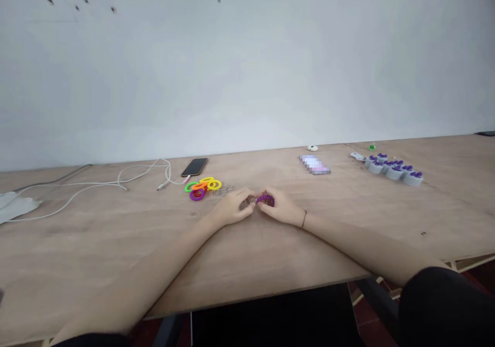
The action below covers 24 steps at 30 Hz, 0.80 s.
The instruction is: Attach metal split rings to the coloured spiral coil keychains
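My left hand (232, 208) and my right hand (280, 206) meet in front of me above the plywood table (96, 249). Between them is a purple spiral coil bracelet (265, 199), pinched by my right hand's fingers. A metal key ring (252, 200) sits at its end, held in my left hand's fingertips. Just beyond my left hand lie several loose key rings (223, 191). Beside them is a pile of neon spiral coils (203, 185) in yellow, orange and green, with another purple coil (197, 195) at its front.
A smartphone (194, 167) lies behind the coils, with a white cable (147, 174) looping left. A pixelated packet (314, 164) and a group of purple-topped round items (394, 171) stand to the right. A wall runs along the table's back.
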### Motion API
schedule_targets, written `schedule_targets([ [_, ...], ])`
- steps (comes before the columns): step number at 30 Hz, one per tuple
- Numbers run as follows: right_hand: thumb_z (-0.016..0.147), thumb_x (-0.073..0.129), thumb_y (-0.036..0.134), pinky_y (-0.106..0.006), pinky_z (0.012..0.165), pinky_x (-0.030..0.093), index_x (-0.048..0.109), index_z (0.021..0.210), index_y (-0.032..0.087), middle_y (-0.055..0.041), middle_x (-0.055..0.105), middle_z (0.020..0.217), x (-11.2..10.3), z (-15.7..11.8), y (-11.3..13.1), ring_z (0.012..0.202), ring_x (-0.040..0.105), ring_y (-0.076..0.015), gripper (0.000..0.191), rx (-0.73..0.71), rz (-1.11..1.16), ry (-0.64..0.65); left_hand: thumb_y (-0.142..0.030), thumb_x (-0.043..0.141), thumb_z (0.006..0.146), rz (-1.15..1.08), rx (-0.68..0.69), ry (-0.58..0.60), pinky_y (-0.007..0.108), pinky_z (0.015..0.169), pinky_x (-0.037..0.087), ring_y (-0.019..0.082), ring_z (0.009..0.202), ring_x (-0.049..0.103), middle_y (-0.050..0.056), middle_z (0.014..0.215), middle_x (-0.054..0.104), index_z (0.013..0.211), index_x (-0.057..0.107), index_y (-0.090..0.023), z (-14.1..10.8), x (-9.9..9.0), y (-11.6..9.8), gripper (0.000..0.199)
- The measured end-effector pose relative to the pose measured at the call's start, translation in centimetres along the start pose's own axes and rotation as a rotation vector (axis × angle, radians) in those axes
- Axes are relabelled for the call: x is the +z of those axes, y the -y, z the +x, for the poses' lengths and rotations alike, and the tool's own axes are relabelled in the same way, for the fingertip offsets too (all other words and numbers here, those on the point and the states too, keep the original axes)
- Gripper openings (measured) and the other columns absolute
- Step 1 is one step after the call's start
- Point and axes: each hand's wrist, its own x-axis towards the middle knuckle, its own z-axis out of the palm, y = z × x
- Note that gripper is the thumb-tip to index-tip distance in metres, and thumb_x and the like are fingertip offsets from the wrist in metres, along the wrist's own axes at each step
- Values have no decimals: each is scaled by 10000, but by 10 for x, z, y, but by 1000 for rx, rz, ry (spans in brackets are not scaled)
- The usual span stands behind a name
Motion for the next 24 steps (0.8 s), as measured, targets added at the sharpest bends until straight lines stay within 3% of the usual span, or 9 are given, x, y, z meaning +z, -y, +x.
schedule_targets([
  [7,786,488,227,-251,661,421,562,920,169,-17,625,829,0,0,0,712,544,-124,164,8,24,-16,-227,376,881,46,-11,-71,257,757,423,136,841,566,30,933,610,969,564,-211,2,5,3,208],
  [11,811,455,230,-246,644,402,563,869,175,-5,618,796,-1,0,1,676,524,-117,134,-19,-11,-10,-251,377,887,27,-93,-154,261,790,426,135,881,555,36,993,583,939,573,-209,3,6,-3,206],
  [17,803,473,242,-245,622,402,551,836,182,2,611,768,-1,0,1,650,513,-117,104,-33,-24,9,-284,407,875,-69,-235,-230,254,709,440,134,775,554,21,864,614,898,576,-193,6,12,-10,194],
  [24,825,457,264,-284,721,443,579,919,180,-37,640,882,-1,1,-1,775,570,-143,176,55,52,-96,-313,397,879,-43,-192,-143,258,749,437,144,841,574,19,955,630,994,582,-214,7,12,-2,239],
])
